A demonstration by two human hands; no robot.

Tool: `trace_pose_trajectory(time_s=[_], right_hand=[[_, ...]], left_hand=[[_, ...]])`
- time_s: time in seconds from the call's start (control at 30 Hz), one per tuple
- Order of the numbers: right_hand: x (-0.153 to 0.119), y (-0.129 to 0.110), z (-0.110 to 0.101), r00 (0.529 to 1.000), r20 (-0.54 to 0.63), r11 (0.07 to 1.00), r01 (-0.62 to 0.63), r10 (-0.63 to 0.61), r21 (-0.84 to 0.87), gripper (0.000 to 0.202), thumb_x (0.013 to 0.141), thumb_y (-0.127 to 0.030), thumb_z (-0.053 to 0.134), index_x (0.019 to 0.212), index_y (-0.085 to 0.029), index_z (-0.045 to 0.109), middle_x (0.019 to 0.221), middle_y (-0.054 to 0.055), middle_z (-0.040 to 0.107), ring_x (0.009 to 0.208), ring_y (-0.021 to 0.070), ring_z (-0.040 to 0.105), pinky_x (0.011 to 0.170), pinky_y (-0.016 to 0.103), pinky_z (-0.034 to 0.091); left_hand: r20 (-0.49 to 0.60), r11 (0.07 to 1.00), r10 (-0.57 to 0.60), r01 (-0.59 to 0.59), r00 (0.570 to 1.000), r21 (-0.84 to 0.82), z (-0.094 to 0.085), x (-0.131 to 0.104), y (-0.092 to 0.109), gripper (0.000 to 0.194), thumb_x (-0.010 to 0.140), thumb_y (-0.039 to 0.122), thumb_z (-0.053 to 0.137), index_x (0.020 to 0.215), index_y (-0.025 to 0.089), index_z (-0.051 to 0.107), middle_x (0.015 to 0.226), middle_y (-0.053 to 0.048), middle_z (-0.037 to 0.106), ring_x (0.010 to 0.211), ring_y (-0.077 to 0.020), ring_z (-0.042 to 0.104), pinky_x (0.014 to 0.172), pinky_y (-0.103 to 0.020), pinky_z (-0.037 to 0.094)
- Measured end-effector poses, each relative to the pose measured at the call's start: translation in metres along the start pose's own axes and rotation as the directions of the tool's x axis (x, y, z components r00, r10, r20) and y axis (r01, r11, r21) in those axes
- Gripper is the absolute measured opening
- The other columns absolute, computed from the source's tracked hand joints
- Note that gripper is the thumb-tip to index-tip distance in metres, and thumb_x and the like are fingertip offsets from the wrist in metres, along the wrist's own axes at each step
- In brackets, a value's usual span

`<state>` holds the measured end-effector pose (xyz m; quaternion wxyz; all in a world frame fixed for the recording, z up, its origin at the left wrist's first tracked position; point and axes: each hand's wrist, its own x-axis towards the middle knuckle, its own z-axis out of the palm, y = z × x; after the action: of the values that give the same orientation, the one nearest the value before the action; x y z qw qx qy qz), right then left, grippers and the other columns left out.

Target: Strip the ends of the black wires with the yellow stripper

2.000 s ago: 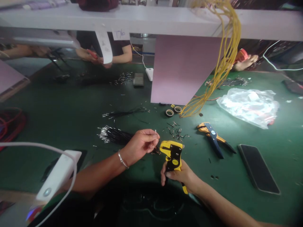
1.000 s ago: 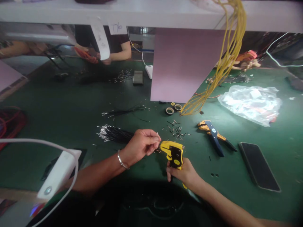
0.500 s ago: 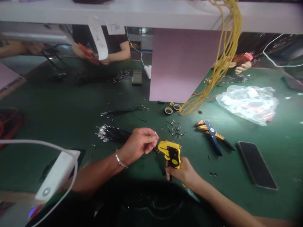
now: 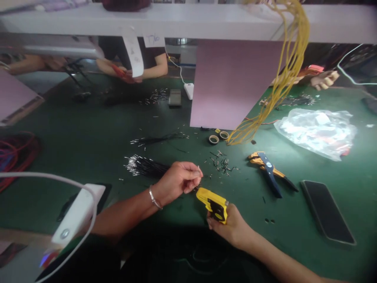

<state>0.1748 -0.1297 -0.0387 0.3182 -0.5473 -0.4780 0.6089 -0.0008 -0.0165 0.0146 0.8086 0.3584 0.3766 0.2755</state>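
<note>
My left hand (image 4: 185, 177), a bracelet at its wrist, pinches a thin wire whose pale tip (image 4: 199, 168) shows above the fingertips. Wrapped in my right hand (image 4: 228, 224) is a yellow and black wire tool (image 4: 212, 202), its head pointing up and left, just below my left fingertips. A bundle of black wires with bright stripped ends (image 4: 144, 165) lies left of my left hand and runs behind it. A smaller bunch of black wires (image 4: 161, 138) lies farther back. Short cut pieces (image 4: 224, 165) are scattered beyond the yellow tool.
On the green table (image 4: 97, 145) are a blue and orange tool (image 4: 269, 169), a phone (image 4: 328, 212), tape rolls (image 4: 213, 139) and a plastic bag (image 4: 319, 131). Yellow wires (image 4: 290, 59) hang from the shelf (image 4: 206, 29). A white power strip (image 4: 78, 214) is at left. Co-workers' hands (image 4: 324, 79) show across the table.
The yellow tool has tilted and dropped slightly away from my left fingertips. The whole view has shifted a little, and a co-worker's hand at the back right has moved and opened.
</note>
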Motion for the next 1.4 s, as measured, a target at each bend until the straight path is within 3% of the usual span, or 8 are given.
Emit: trace_pose_trajectory(time_s=[0.13, 0.27, 0.43, 0.67, 0.83, 1.13, 1.33, 1.4], right_hand=[[0.002, -0.004, -0.002, 0.999, -0.043, 1.000, -0.007, 0.007, 0.007, 0.009, 0.068, -0.022, 0.064, 0.065, -0.017, 0.058, 0.054, 0.000, 0.059, 0.051, 0.0137, 0.051, 0.052, 0.026, 0.041], [0.002, -0.004, -0.003, 0.999, 0.006, 0.997, -0.046, 0.047, -0.065, 0.008, 0.067, -0.021, 0.063, 0.064, -0.017, 0.057, 0.052, -0.001, 0.058, 0.048, 0.0124, 0.048, 0.048, 0.025, 0.039], [-0.002, 0.002, -0.007, 0.998, -0.038, 0.988, 0.039, -0.045, -0.147, 0.009, 0.068, -0.021, 0.064, 0.063, -0.017, 0.058, 0.053, -0.001, 0.057, 0.048, 0.0115, 0.046, 0.046, 0.023, 0.036], [0.002, -0.010, -0.009, 1.000, 0.002, 0.999, -0.030, 0.030, -0.046, 0.011, 0.067, -0.026, 0.060, 0.068, -0.015, 0.057, 0.055, 0.001, 0.059, 0.052, 0.0138, 0.051, 0.053, 0.025, 0.042], [0.002, -0.008, -0.008, 0.999, -0.033, 0.985, 0.005, -0.011, -0.172, 0.011, 0.067, -0.025, 0.060, 0.063, -0.016, 0.055, 0.055, -0.001, 0.056, 0.050, 0.0119, 0.046, 0.049, 0.024, 0.037], [0.004, -0.001, -0.006, 1.000, 0.011, 0.985, 0.012, -0.010, -0.172, 0.007, 0.067, -0.022, 0.057, 0.066, -0.016, 0.055, 0.055, -0.001, 0.054, 0.052, 0.0124, 0.048, 0.051, 0.024, 0.039], [-0.002, 0.002, -0.005, 0.989, -0.118, 0.970, 0.058, -0.089, -0.238, 0.008, 0.068, -0.023, 0.056, 0.067, -0.015, 0.056, 0.059, 0.000, 0.054, 0.054, 0.0126, 0.048, 0.050, 0.023, 0.039], [-0.001, -0.003, -0.010, 0.984, -0.151, 0.975, 0.057, -0.091, -0.213, 0.009, 0.069, -0.024, 0.055, 0.070, -0.015, 0.056, 0.061, 0.001, 0.055, 0.056, 0.0139, 0.050, 0.053, 0.024, 0.042]], left_hand=[[-0.022, 0.999, 0.038, -0.038, 0.999, -0.009, -0.001, 0.001, 0.001, 0.008, 0.068, 0.018, 0.067, 0.070, 0.011, 0.063, 0.054, 0.000, 0.055, 0.039, -0.0050, 0.043, 0.034, -0.017, 0.026], [-0.014, 0.998, 0.064, -0.064, 0.998, 0.005, -0.004, 0.001, 0.000, 0.008, 0.069, 0.017, 0.068, 0.071, 0.011, 0.063, 0.055, 0.000, 0.056, 0.040, -0.0056, 0.044, 0.034, -0.017, 0.026], [0.002, 0.998, 0.067, -0.067, 0.998, 0.008, -0.004, 0.000, -0.002, 0.009, 0.070, 0.018, 0.069, 0.072, 0.011, 0.064, 0.055, -0.001, 0.057, 0.041, -0.0054, 0.045, 0.034, -0.016, 0.027], [-0.024, 0.996, 0.092, -0.092, 0.995, 0.007, -0.002, 0.000, 0.001, 0.009, 0.068, 0.017, 0.068, 0.070, 0.010, 0.062, 0.053, 0.000, 0.056, 0.039, -0.0056, 0.045, 0.034, -0.017, 0.029], [0.000, 0.996, 0.086, -0.086, 0.996, 0.004, -0.005, 0.001, 0.001, 0.009, 0.068, 0.017, 0.068, 0.071, 0.010, 0.063, 0.054, 0.000, 0.057, 0.040, -0.0053, 0.045, 0.034, -0.017, 0.028], [-0.050, 0.998, 0.065, -0.065, 0.997, -0.004, -0.007, 0.006, 0.000, 0.010, 0.066, 0.018, 0.068, 0.069, 0.010, 0.062, 0.052, -0.001, 0.056, 0.037, -0.0055, 0.043, 0.033, -0.018, 0.027], [-0.143, 0.973, 0.225, -0.229, 0.964, -0.013, -0.019, 0.008, 0.019, 0.009, 0.068, 0.016, 0.068, 0.070, 0.010, 0.063, 0.054, 0.001, 0.051, 0.043, -0.0049, 0.042, 0.036, -0.016, 0.027], [-0.156, 0.977, 0.211, -0.214, 0.965, -0.002, -0.018, 0.007, 0.022, 0.009, 0.069, 0.018, 0.068, 0.071, 0.010, 0.063, 0.054, 0.001, 0.051, 0.043, -0.0060, 0.043, 0.035, -0.017, 0.028]])
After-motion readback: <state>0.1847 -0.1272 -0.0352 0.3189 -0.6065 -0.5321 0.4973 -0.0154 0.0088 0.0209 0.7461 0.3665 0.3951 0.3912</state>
